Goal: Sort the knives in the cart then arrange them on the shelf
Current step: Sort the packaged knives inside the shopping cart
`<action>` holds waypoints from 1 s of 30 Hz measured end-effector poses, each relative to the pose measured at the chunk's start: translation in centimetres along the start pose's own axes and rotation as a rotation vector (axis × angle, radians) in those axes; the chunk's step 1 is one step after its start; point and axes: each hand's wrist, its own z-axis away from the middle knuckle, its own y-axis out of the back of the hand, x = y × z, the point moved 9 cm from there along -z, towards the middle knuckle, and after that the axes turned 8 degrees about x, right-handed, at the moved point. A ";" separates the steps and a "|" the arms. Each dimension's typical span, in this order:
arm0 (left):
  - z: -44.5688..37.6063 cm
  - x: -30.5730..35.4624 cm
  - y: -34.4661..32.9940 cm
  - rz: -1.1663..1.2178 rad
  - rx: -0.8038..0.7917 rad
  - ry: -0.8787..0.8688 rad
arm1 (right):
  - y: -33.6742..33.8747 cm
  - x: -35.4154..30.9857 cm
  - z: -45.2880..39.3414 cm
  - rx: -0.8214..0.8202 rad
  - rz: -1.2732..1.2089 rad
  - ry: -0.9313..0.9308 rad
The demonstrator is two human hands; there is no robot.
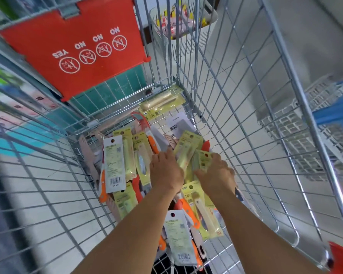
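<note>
Both my arms reach down into wire cart [246, 119], centre of frame. My left hand [165, 171] lies palm down on pile of packaged knives [139, 165], fingers on yellow pack [186, 153]; whether curled round it, cannot tell. My right hand [216, 173] pinches second yellow pack [203, 160], thumb on top. More knives lie lower centre, orange handles showing. Red seat flap [77, 50] upper left. White basket [178, 26] beyond cart, top centre.

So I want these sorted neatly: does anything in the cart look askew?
Yes. The packaged knives lie jumbled across the cart floor, overlapping at mixed angles, some face down. Both the left hand and the right hand are among them.
</note>
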 end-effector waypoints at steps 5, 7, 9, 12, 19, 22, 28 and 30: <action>-0.6 0.1 -0.8 -0.055 -0.040 -0.018 | -1.4 0.1 -0.1 -0.049 0.109 -0.020; -0.9 -0.2 -0.8 -0.031 -0.022 0.004 | -1.6 -0.4 -0.4 -0.053 0.125 -0.010; -1.2 -0.6 -0.9 0.036 -0.024 0.030 | -1.6 -0.8 -0.7 -0.053 0.102 -0.026; -1.5 -1.2 -0.6 0.359 -0.057 0.116 | -0.9 -1.3 -1.5 -0.027 0.037 -0.050; -3.9 -2.3 4.7 0.578 0.103 0.094 | 1.7 -5.4 -3.0 0.062 -0.285 -0.008; -6.8 -2.9 7.3 0.490 0.177 0.038 | 1.1 -7.9 -4.7 0.053 -0.424 -0.035; -12.3 -4.6 9.4 0.292 0.204 0.031 | -0.9 -12.4 -8.4 0.006 -0.865 -0.231; -13.6 -5.2 10.1 0.270 0.236 0.019 | -1.0 -13.5 -9.5 0.037 -0.967 -0.275</action>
